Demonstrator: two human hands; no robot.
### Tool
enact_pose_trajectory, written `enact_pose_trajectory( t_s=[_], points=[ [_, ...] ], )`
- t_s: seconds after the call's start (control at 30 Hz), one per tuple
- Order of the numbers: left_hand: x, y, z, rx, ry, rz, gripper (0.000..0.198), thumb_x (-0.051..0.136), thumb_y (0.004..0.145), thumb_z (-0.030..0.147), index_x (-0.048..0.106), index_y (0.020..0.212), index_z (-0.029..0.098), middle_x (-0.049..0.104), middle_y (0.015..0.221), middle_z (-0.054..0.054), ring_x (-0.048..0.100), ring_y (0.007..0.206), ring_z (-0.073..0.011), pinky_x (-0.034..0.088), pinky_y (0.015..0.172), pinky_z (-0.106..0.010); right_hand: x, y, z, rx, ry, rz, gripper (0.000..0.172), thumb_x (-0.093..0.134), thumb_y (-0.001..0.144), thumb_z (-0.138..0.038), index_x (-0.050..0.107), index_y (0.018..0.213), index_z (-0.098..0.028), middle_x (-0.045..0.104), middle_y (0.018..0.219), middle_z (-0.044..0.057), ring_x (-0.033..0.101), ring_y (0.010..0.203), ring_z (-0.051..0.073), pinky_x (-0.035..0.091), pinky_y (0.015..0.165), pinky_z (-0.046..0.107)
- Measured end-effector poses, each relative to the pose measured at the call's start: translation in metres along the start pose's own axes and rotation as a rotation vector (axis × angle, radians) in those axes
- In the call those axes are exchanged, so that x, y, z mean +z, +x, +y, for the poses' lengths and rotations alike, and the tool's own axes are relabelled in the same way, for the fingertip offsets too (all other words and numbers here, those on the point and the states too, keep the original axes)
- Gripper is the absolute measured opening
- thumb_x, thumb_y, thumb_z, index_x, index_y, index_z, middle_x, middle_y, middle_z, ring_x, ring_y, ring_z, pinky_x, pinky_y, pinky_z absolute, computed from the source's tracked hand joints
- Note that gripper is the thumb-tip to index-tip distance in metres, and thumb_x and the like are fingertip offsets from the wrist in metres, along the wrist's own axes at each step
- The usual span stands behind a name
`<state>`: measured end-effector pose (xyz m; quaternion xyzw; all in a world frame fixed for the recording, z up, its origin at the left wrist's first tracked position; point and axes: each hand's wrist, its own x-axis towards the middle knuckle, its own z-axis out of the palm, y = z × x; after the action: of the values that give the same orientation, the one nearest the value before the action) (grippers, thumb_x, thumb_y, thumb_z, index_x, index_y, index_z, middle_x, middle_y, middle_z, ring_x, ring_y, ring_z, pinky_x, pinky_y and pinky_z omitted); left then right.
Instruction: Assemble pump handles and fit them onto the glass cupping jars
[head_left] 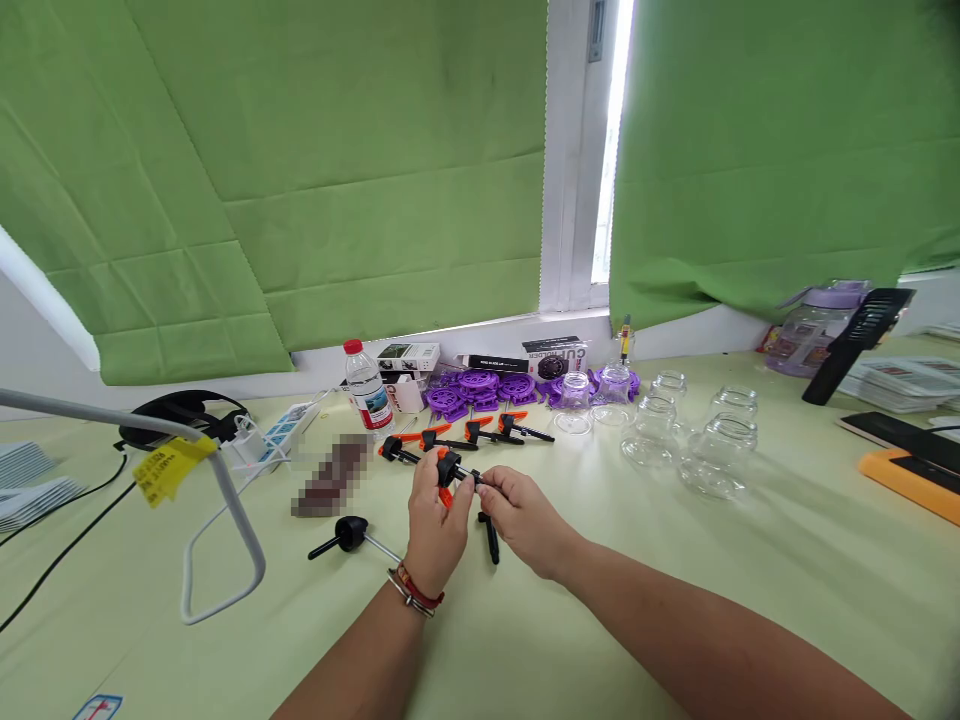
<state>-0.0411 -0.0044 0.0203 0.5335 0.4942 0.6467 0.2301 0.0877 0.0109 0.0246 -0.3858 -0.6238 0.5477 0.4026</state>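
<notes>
My left hand point(439, 530) is closed around a black-and-orange bottle-top part point(448, 468) with a short metal shaft. The fingertips of my right hand point(521, 515) pinch the black end of that shaft, so both hands grip the same piece. Below them on the table lies a slim black stick-like piece point(490, 540). Left of my left wrist rests a black cap with a black stem and a pale rod point(350, 534). Just beyond my hands, several similar black-and-orange parts point(480, 432) lie in a row.
Several clear glass jars point(649, 430) stand to the right. Purple wheel-shaped pieces point(478, 385), small boxes point(409, 357) and a water bottle point(367, 388) line the back. A grey bent tube point(244, 520) juts in at left, near a power strip point(289, 428). An orange-and-black object point(911, 483) lies far right.
</notes>
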Motion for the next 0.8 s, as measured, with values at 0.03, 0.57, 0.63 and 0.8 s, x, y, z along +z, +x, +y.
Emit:
enact_pose_trajectory(
  t_s=[0.03,0.57,0.63,0.8],
  points=[
    [0.000,0.000,0.001,-0.009,-0.035,0.001,0.041,0.075,0.067,0.019,0.063,0.106,0.022,0.059,0.110,-0.008,0.049,0.114,-0.0256,0.035,0.101,-0.034,0.000,0.001,0.000,0.016,0.030,-0.002,0.016,0.048,0.084,-0.030,0.044,0.072,-0.020,0.035,0.056,-0.007,0.027,0.049,0.008,0.023,0.046,0.021],
    [0.009,-0.008,-0.011,0.155,0.536,-0.189,0.102,0.078,0.045,0.039,0.028,0.132,0.017,0.041,0.123,-0.014,0.046,0.114,-0.0354,0.042,0.092,-0.053,-0.008,0.000,-0.014,0.296,0.304,-0.102,0.009,0.049,0.083,-0.020,0.050,0.076,-0.016,0.065,0.069,0.003,0.060,0.061,0.013,0.044,0.057,0.026],
    [0.010,-0.007,-0.013,0.153,0.562,-0.198,0.101,0.077,0.045,0.038,0.027,0.130,0.016,0.040,0.122,-0.014,0.046,0.113,-0.0352,0.042,0.092,-0.052,-0.005,0.000,-0.011,0.319,0.318,-0.098,0.010,0.051,0.082,-0.019,0.049,0.073,-0.016,0.064,0.066,0.003,0.059,0.058,0.013,0.044,0.055,0.026],
    [0.011,-0.006,-0.010,0.175,0.606,-0.219,0.090,0.075,0.046,0.038,0.032,0.123,0.016,0.043,0.116,-0.012,0.049,0.109,-0.0335,0.044,0.090,-0.051,-0.005,0.003,-0.006,0.326,0.341,-0.101,0.013,0.059,0.077,-0.022,0.049,0.070,-0.017,0.063,0.063,0.001,0.059,0.056,0.013,0.044,0.056,0.026]
  ],
)
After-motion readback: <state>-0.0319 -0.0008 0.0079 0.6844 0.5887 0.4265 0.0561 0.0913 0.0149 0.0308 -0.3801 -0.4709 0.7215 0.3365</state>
